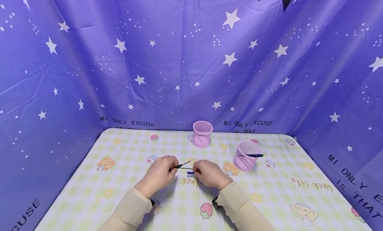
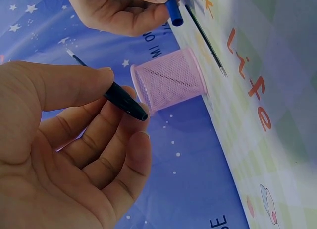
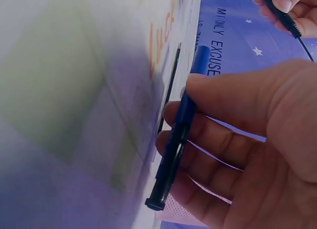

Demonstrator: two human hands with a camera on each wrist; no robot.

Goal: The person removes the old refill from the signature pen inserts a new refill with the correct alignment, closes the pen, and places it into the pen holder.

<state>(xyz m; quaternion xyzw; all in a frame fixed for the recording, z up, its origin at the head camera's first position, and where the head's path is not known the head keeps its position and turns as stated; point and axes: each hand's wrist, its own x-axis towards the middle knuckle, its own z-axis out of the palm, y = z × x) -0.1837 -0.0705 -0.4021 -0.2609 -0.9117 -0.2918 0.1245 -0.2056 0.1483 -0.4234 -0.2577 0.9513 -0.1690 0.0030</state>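
My left hand (image 1: 161, 173) pinches a black tapered pen section (image 2: 124, 101) between thumb and fingers. A thin refill (image 2: 74, 55) sticks out of one end of it, and a small hole shows at the other. In my right hand (image 1: 210, 173) I hold a blue pen barrel (image 3: 185, 107) with a dark clip end; its blue open end points toward the left hand. Another slim dark refill (image 2: 205, 40) appears to lie on the tablecloth beside the barrel. The two hands are close together but apart.
A pink mesh pen holder (image 1: 201, 141) stands near the table's back edge. Another pink pen holder (image 1: 245, 163), right of my right hand, has a dark pen (image 1: 254, 155) leaning over its rim. The checked tablecloth (image 1: 89, 191) is printed with cartoons; a purple star curtain (image 1: 167, 64) surrounds the table.
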